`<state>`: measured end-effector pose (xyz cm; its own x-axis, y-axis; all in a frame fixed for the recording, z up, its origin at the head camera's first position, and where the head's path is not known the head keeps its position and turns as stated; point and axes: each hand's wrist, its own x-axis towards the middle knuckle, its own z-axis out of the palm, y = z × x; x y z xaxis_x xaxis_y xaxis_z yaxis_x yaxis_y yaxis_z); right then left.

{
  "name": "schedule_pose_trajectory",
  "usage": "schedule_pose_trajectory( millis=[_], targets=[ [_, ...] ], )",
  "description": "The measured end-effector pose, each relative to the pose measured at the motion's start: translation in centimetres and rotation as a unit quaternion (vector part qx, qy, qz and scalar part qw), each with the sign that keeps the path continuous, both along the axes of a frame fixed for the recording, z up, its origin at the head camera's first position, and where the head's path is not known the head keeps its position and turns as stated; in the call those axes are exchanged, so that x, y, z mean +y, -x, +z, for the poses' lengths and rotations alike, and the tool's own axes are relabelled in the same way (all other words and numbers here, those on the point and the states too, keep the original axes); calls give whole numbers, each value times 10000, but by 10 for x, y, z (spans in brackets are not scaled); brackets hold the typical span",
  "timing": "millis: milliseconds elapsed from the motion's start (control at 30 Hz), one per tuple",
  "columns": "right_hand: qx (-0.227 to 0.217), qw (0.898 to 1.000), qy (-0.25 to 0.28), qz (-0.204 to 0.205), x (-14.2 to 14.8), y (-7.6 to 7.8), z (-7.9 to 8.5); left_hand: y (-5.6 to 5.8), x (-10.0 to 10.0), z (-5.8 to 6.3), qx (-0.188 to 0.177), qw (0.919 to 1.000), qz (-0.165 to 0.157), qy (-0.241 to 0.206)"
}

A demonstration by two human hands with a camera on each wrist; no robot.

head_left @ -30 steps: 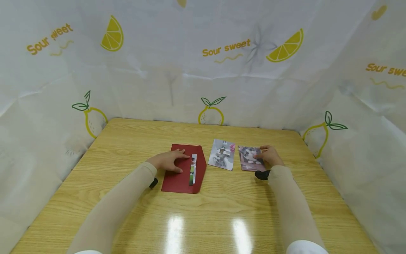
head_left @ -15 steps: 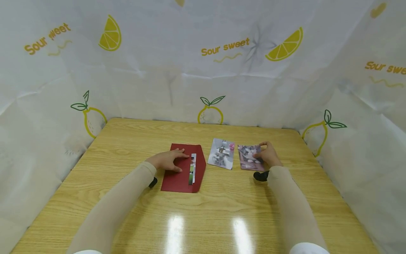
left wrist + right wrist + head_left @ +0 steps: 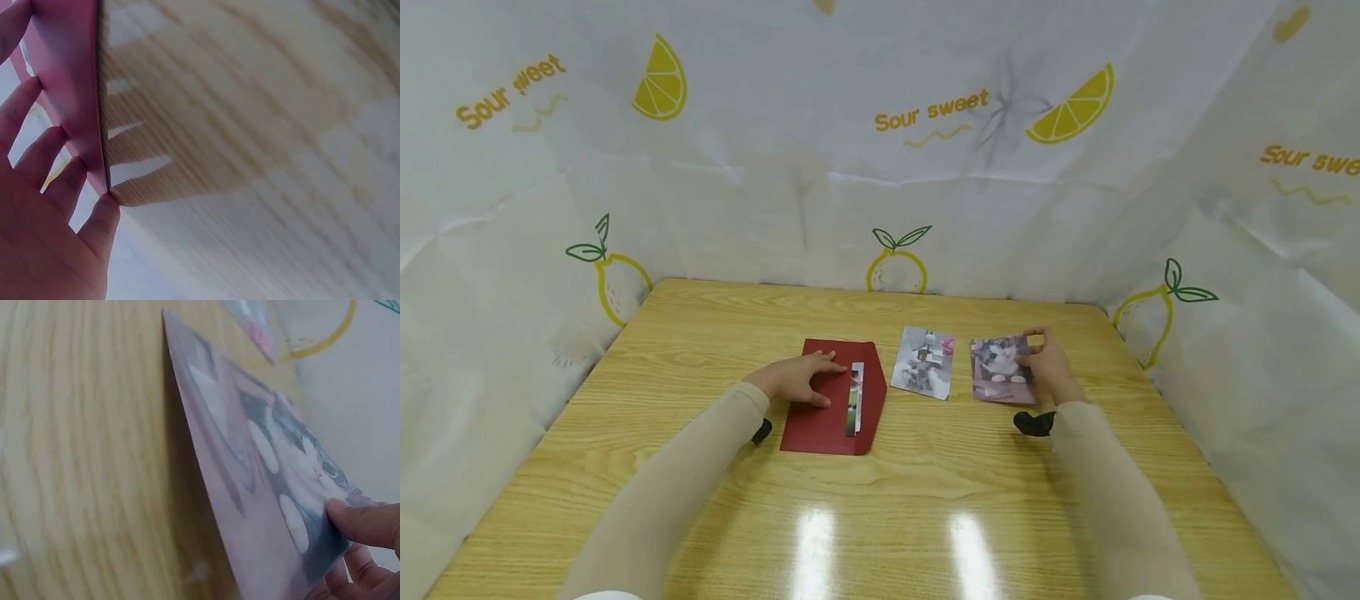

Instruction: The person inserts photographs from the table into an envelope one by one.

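On the left, a red envelope [image 3: 816, 429] lies flat with its flap pointing right. A few pictures [image 3: 855, 400] stick out of its opening. My left hand [image 3: 793, 379] rests on the envelope with fingers spread, and the left wrist view shows its fingertips along the envelope [image 3: 69, 69]. My right hand [image 3: 1048, 367] pinches the right edge of a cat photo [image 3: 997, 375], thumb on the front and fingers behind. In the right wrist view the cat photo [image 3: 219, 462] is tilted, its near edge raised off the table.
Between the envelope and the cat photo lies another photo [image 3: 922, 362], greyish with a pink patch. The wooden table [image 3: 880, 492] is bordered at the back and sides by a white lemon-print cloth [image 3: 760, 167]. Each wrist carries a black device [image 3: 1034, 423].
My right hand has gripped the cat photo's edge, lifted it a little and shifted it slightly right, tilting its face more towards the head camera. The left hand and envelope stay put.
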<state>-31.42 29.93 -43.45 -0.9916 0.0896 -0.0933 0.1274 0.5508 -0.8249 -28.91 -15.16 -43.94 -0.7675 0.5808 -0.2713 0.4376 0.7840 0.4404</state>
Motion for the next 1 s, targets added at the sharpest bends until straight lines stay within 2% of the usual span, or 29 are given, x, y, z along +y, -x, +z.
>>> schedule_pose_trajectory(
  millis=[167, 333, 600, 767, 1000],
  targets=[
    [201, 9992, 336, -116, 1, -8, 16, 1, -1, 0, -5, 10000, 7, 3],
    [513, 9943, 919, -166, -3, -14, 30, 0, -1, 0, -28, 10000, -23, 25],
    [912, 9832, 1579, -130, -34, -31, 52, -1, 0, 3, -63, 10000, -14, 4],
    [1013, 9731, 2059, 196, -61, -40, 56, -1, 1, 3, -27, 10000, -16, 41],
    [1000, 9632, 2445, 504, -96, -50, 48, -1, 1, 4, -80, 10000, -15, 53]
  ],
)
